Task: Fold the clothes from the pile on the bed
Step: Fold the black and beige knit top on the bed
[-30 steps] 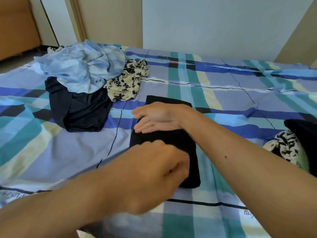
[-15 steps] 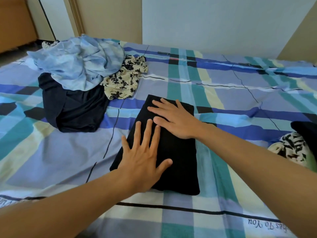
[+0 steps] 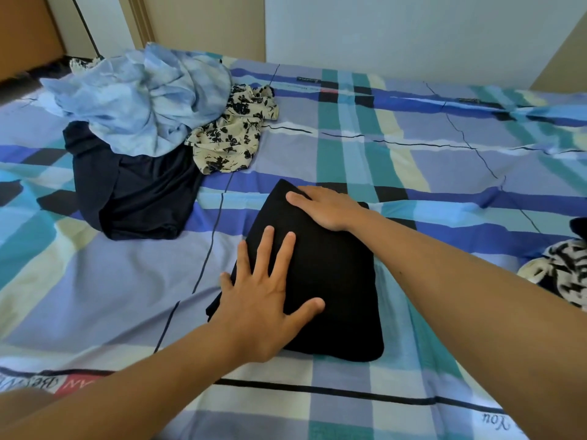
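Note:
A folded black garment (image 3: 336,287) lies in the middle of the plaid bed sheet (image 3: 397,160). My left hand (image 3: 270,293) presses flat on its near left part, fingers spread and straight. My right hand (image 3: 324,208) lies on the garment's far edge; its fingertips are out of sight past the fold. At the back left is the pile: a light blue tie-dye piece (image 3: 143,96) on top, a dark navy piece (image 3: 136,192) under it, and a cream floral piece (image 3: 235,131) beside it.
At the right edge lies a black-and-white patterned cloth (image 3: 559,271) with a dark piece (image 3: 579,227) behind it. Walls and a door frame (image 3: 139,20) stand behind the bed. A wooden piece of furniture (image 3: 25,30) is at the far left.
My left hand has gone from curled near the garment's front end to flat on it. My right hand has slid to the garment's far edge. The garment now lies slightly turned.

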